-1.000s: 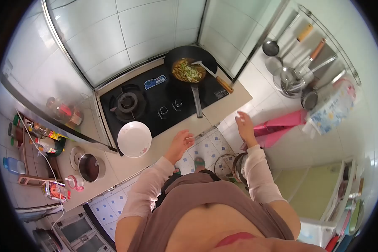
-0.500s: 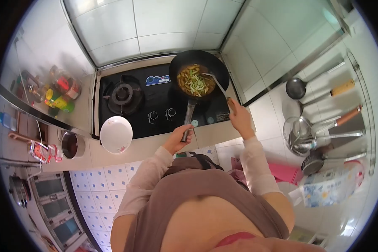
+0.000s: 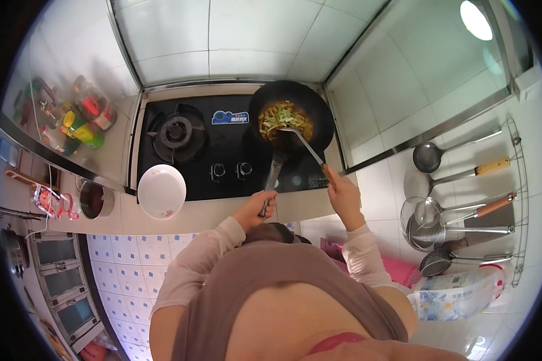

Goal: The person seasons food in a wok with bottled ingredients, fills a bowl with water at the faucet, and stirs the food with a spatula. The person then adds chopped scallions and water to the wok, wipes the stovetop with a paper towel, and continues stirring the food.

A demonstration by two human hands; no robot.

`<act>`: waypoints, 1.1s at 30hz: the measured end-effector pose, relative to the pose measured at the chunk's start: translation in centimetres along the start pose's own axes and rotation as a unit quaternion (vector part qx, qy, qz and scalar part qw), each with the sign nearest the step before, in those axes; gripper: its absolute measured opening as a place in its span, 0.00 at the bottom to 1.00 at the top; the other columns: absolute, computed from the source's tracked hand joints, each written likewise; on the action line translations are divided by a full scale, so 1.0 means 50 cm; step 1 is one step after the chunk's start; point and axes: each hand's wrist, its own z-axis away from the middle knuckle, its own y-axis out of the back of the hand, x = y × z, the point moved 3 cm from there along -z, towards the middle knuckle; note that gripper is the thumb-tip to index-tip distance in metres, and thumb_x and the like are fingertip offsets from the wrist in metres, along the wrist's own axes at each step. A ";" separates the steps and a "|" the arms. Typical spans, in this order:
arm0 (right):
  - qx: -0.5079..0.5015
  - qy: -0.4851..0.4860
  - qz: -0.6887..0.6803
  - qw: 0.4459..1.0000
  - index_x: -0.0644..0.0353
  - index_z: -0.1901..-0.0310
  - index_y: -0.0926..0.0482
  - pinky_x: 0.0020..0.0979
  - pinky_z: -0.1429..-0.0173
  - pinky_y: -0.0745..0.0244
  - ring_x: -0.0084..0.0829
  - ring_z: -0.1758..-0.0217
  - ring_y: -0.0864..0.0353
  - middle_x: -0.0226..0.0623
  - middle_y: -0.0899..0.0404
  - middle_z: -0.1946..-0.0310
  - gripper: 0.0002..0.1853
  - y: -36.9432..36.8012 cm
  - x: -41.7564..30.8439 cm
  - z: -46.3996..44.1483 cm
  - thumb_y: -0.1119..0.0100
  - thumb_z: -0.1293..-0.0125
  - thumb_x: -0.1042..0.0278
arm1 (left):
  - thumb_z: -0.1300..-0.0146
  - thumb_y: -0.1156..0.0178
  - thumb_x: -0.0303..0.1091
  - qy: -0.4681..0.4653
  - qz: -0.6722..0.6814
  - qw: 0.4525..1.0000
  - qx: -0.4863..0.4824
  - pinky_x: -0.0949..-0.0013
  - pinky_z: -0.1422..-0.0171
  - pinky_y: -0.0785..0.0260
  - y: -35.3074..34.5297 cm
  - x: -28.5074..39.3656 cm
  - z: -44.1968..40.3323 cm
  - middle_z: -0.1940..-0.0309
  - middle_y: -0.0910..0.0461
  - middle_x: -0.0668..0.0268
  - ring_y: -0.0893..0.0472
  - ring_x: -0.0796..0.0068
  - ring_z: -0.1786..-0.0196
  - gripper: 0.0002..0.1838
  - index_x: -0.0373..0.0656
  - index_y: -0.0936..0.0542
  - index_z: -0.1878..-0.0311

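A black wok (image 3: 319, 114) sits over the right side of the black gas stove (image 3: 190, 174). Chopped food (image 3: 286, 114), with pale green pieces on top of browner ones in sauce, lies inside it. My left hand (image 3: 256, 209) is closed around the wok's handle (image 3: 275, 168). In my right hand (image 3: 344, 195) is a spatula (image 3: 309, 148), gripped by its wooden end, and its metal blade is in the wok at the near side of the food. A white plate (image 3: 161, 191) rests at the stove's front left edge, apart from my hands.
An unused burner (image 3: 176, 133) is on the left of the stove. Bottles (image 3: 81, 127) stand behind a glass panel at far left, near a small pot (image 3: 96, 201). Ladles and strainers (image 3: 427, 157) hang from a rack on the right wall. A tiled wall (image 3: 253, 36) rises behind.
The spatula blade has moved from the food's right side to its near side, and the green pieces are shifted toward the back. The camera view has moved slightly.
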 end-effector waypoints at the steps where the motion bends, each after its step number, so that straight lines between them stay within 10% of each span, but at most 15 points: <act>1: 0.013 0.008 -0.009 1.000 0.45 0.38 0.27 0.44 0.67 0.26 0.46 0.71 0.21 0.42 0.22 0.72 0.28 -0.016 -0.001 -0.011 0.40 0.42 0.71 | 0.32 0.44 0.33 0.002 -0.001 1.000 -0.001 0.79 0.80 0.44 0.002 0.000 -0.002 0.78 0.32 0.72 0.36 0.84 0.80 0.07 0.42 0.29 0.58; 18: 0.026 -0.048 0.038 0.998 0.44 0.38 0.26 0.43 0.61 0.24 0.46 0.65 0.19 0.43 0.20 0.67 0.28 -0.099 -0.037 -0.122 0.41 0.42 0.72 | 0.33 0.42 0.34 0.005 -0.018 1.000 0.002 0.78 0.80 0.43 0.009 0.010 0.004 0.77 0.31 0.71 0.33 0.83 0.80 0.06 0.45 0.28 0.62; 33: -0.080 0.054 0.164 0.982 0.34 0.50 0.18 0.40 0.69 0.24 0.42 0.74 0.20 0.36 0.20 0.68 0.21 0.216 -0.068 -0.130 0.45 0.43 0.72 | 0.33 0.43 0.33 0.010 -0.007 1.000 -0.014 0.78 0.78 0.42 0.016 0.007 -0.002 0.78 0.31 0.72 0.33 0.82 0.79 0.06 0.44 0.28 0.62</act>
